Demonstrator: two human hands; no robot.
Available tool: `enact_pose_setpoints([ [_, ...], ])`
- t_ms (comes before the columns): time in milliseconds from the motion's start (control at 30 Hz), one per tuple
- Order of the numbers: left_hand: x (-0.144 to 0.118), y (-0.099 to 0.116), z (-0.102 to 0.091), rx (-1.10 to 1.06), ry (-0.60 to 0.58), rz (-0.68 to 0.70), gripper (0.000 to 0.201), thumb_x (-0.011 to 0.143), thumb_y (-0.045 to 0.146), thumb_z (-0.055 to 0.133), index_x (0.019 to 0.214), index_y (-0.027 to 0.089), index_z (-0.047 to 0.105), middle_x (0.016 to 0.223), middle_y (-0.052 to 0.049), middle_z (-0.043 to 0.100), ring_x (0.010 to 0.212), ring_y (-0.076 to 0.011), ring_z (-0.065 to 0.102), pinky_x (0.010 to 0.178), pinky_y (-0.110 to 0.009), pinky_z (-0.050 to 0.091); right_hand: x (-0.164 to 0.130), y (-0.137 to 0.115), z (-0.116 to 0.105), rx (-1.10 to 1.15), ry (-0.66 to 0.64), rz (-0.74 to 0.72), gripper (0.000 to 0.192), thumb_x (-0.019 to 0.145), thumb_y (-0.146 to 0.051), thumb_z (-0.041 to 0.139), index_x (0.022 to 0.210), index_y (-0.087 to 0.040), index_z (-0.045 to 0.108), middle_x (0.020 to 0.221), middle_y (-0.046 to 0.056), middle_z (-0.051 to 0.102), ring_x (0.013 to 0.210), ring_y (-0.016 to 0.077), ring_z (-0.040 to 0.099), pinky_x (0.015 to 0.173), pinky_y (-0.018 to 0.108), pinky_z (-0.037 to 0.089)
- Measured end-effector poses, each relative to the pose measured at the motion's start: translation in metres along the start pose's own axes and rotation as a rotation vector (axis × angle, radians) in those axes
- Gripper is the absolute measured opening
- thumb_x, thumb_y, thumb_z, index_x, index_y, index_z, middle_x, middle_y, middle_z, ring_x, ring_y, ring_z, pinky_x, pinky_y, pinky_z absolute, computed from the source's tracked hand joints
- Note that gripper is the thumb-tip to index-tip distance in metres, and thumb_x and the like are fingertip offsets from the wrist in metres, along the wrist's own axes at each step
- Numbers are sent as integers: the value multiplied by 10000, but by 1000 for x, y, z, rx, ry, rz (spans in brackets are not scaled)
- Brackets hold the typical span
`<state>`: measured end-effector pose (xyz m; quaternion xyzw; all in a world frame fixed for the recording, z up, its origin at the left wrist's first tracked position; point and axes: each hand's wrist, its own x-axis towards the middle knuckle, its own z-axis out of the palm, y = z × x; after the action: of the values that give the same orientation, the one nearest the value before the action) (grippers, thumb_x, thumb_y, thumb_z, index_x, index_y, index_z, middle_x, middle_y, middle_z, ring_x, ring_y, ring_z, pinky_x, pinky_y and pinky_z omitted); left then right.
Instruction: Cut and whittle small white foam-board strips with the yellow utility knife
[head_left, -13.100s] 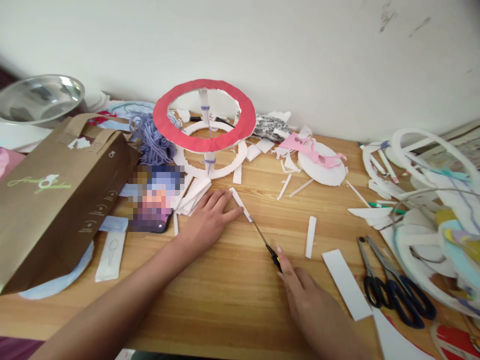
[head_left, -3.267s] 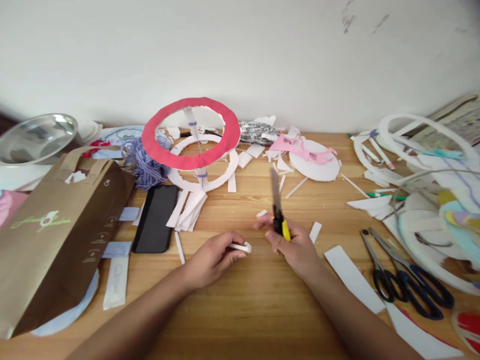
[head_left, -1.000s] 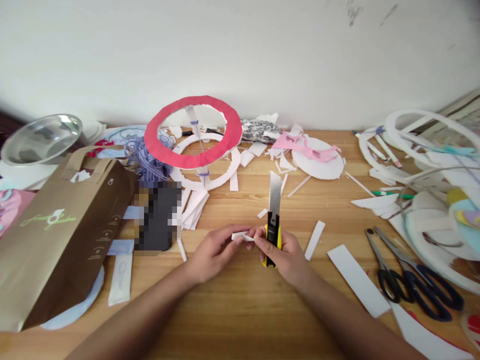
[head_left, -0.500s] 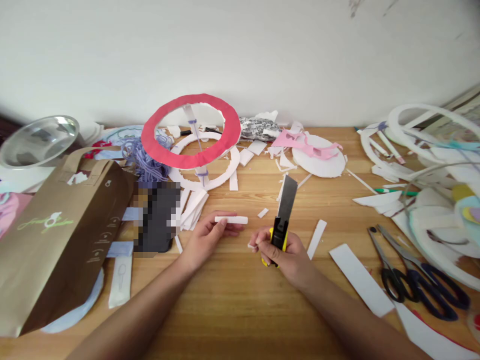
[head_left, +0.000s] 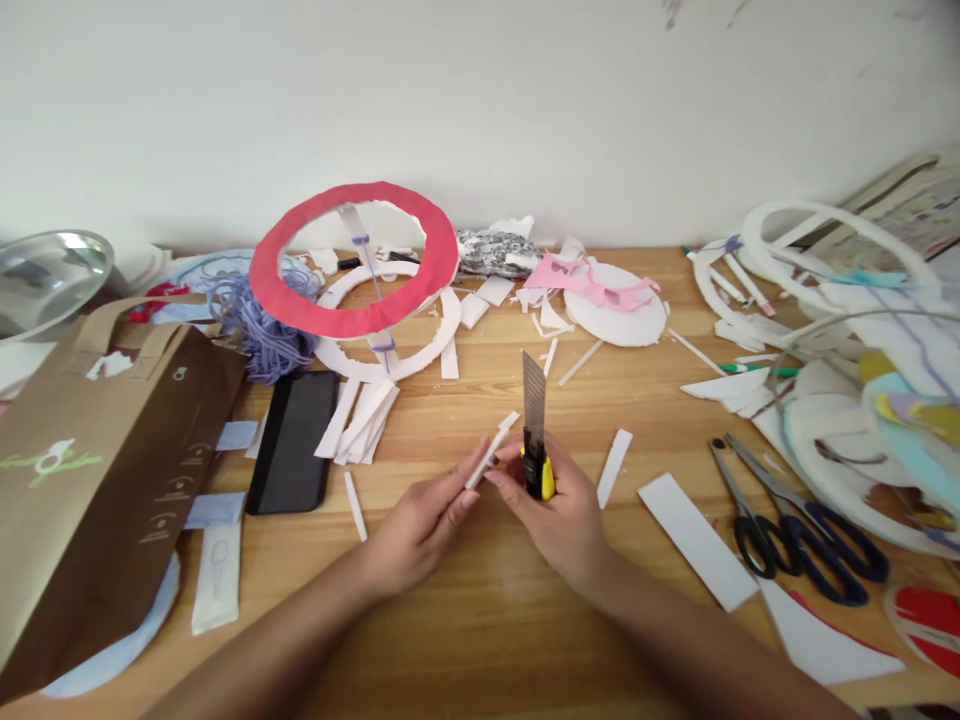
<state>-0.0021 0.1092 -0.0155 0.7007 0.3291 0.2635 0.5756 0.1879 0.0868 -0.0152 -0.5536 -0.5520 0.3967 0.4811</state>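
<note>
Between the thumb and fingers of my left hand [head_left: 421, 528] is a narrow white foam strip [head_left: 491, 452], tilted up to the right. My right hand [head_left: 564, 510] grips a yellow and black utility knife [head_left: 535, 465], its wide blade extended and pointing up. The right thumb and fingertips come close to the strip's side; whether they touch it I cannot tell. A white strip [head_left: 615, 468] lies on the table just right of the knife hand. Left of my hands, several cut white strips [head_left: 364, 420] sit in a pile beside a black phone [head_left: 292, 442].
A red-topped ring frame [head_left: 356, 318] stands at the back left, near purple yarn [head_left: 266, 330]. A brown paper bag [head_left: 112, 470] fills the left side. At right lie scissors [head_left: 817, 530], a white board piece [head_left: 697, 540] and stacked white rings [head_left: 840, 225].
My hands have come together. The strip in my left hand has turned from level to slanting upward, and the knife has moved left and now stands more upright. The view has shifted slightly right.
</note>
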Motion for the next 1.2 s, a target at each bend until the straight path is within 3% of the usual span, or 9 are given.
enact_pose_setpoints([
  [233,-2,-3,2,124,-29,91,602,1003,202,392,1562,261,176,1548,-78,373,1407,-194,392,1139,-326,368,1,-3,-2,-77,-51,-52,32,901,-270,624,881,-251,609,910,32,628,859,189,604,789,316,478],
  [367,-1,-5,1,127,-14,124,608,982,192,456,1547,261,243,1532,-81,406,1373,-191,448,1115,-281,386,3,-4,-1,-99,-61,-122,27,914,-229,582,890,-236,592,901,29,615,856,178,595,783,305,471],
  [533,-1,-6,2,96,65,77,551,961,196,512,1494,250,384,1430,-82,547,1242,-176,589,1038,-239,450,2,-2,-1,-91,-76,-133,42,903,-197,578,894,-236,563,888,11,595,833,156,581,764,278,461],
  [800,1,-5,2,-12,104,0,455,987,228,446,1441,216,473,1401,-106,576,1137,-189,652,1006,-305,492,1,-1,-2,-97,-44,-115,54,883,-192,603,876,-237,574,853,0,628,783,146,602,734,265,476],
  [1200,-5,-5,7,186,45,79,548,978,204,455,1514,209,340,1253,-111,675,961,-148,700,952,-263,510,0,2,1,-252,25,-308,174,870,-90,586,965,-236,576,926,29,624,872,157,624,818,283,505],
])
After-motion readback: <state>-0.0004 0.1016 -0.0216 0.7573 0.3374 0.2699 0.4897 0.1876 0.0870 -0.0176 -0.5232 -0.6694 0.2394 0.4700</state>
